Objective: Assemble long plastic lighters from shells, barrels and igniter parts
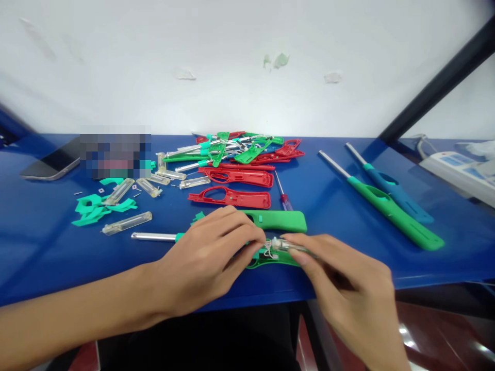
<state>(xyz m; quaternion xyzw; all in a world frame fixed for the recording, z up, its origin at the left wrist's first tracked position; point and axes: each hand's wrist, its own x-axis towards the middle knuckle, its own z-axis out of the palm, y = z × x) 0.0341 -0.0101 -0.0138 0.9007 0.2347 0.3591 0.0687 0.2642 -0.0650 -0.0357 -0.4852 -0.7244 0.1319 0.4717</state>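
Note:
My right hand (348, 288) pinches a clear fuel tank (286, 246) between thumb and fingers, its valve end pointing left. Just below the tank lies the green shell half (284, 258) of an opened long-reach lighter, with thin white wires (267, 251) showing. My left hand (212, 252) is closed over this lighter, fingertips at the wires; their exact grip is hidden. The lighter's metal tube (153, 236) sticks out to the left from under that hand. Behind my hands rests another green shell half (284, 220), partly covered by the left fingers.
Red shell halves (247, 200) and a pile of lighter parts (232, 149) lie further back, beside a screwdriver (284, 193). Loose clear tanks (127, 223), turquoise pieces (93, 208) and a phone (52, 161) are left. Two whole lighters, green (398, 216) and blue (402, 198), lie right.

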